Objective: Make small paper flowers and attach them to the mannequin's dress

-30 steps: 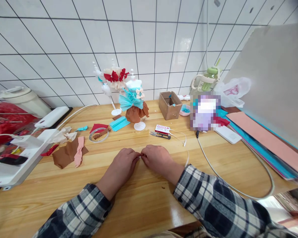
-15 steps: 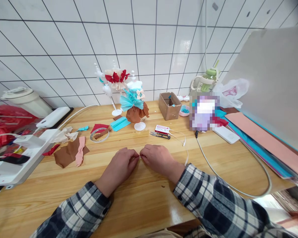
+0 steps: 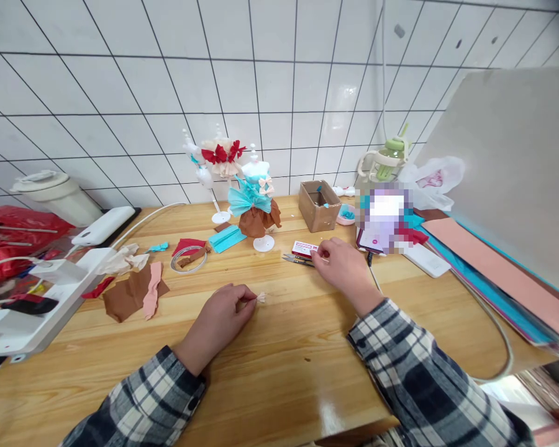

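My left hand [image 3: 223, 313] is closed in a pinch over the front middle of the table. A small gathered piece of cream crepe paper [image 3: 261, 298] sticks out from its fingertips. My right hand [image 3: 342, 268] is farther back, its fingers curled together at the right end of a small red and white box [image 3: 302, 248]. Thread snips [image 3: 297, 259] lie in front of that box, their handle end partly covered by those fingers. What the right fingertips grip, if anything, is hidden. The thin white cord by the box is now mostly out of sight.
Dress forms wearing paper outfits [image 3: 256, 202] stand at the back, beside a cardboard box [image 3: 317, 208]. Paper scraps [image 3: 128, 295] and a power strip [image 3: 60, 304] lie at left. A phone [image 3: 382, 217], a cable [image 3: 494, 310] and coloured sheets [image 3: 484, 261] are at right.
My right hand has left my left hand and moved back and right to the small box and snips. The cream paper now shows at my left fingertips. The view has tilted up slightly.
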The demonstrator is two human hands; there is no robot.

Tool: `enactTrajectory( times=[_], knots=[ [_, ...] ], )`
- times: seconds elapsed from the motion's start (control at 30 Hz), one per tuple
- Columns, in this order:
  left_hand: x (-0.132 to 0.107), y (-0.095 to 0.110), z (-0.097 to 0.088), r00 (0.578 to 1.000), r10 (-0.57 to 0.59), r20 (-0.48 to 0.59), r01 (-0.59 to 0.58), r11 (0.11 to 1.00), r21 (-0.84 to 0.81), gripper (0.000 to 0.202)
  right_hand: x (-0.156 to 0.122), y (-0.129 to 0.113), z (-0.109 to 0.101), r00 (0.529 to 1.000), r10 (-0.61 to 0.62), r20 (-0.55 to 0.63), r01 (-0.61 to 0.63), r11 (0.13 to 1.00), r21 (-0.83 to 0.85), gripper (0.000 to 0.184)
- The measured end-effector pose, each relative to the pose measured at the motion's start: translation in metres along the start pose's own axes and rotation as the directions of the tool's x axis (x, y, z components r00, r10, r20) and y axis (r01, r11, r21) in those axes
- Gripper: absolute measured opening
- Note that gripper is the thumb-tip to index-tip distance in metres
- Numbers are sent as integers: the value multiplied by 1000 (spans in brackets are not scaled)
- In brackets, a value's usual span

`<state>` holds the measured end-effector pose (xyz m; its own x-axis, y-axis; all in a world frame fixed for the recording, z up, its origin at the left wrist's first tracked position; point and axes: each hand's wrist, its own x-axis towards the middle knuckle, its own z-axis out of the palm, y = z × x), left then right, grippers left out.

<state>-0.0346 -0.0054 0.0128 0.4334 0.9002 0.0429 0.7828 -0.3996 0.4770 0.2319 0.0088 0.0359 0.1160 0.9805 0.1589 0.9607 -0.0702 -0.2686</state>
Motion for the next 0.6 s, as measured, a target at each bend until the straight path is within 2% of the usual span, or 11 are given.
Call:
enactTrajectory(
  times=[0.07, 0.17, 0.33, 0.43, 0.5, 0.6],
  knots=[
    [0, 1, 0, 1000, 19, -6, -19, 1000, -2, 18, 5, 7, -2, 993, 85, 81, -80, 995, -66, 34],
    [0, 3, 0, 999, 41, -5, -41, 999, -1, 18, 8, 8, 2, 974, 155, 167, -135, 983, -124, 40],
    [-1, 4, -1, 998, 59, -24, -59, 998, 7, 18, 8, 3, 12, 972, 173, 159, -147, 976, -158, 36],
    [-1, 7, 5, 994, 84, -67, -86, 995, -42, 17, 8, 4, 15, 986, 136, 93, -119, 979, -167, 32],
    [5, 11, 10, 987, 118, -109, -128, 987, -97, 17, 7, 5, 17, 991, 119, 61, -107, 979, -173, 31],
    [24, 19, 20, 968, 199, -153, -219, 967, -129, 18, 8, 6, 19, 988, 122, 93, -106, 981, -160, 32]
  ],
)
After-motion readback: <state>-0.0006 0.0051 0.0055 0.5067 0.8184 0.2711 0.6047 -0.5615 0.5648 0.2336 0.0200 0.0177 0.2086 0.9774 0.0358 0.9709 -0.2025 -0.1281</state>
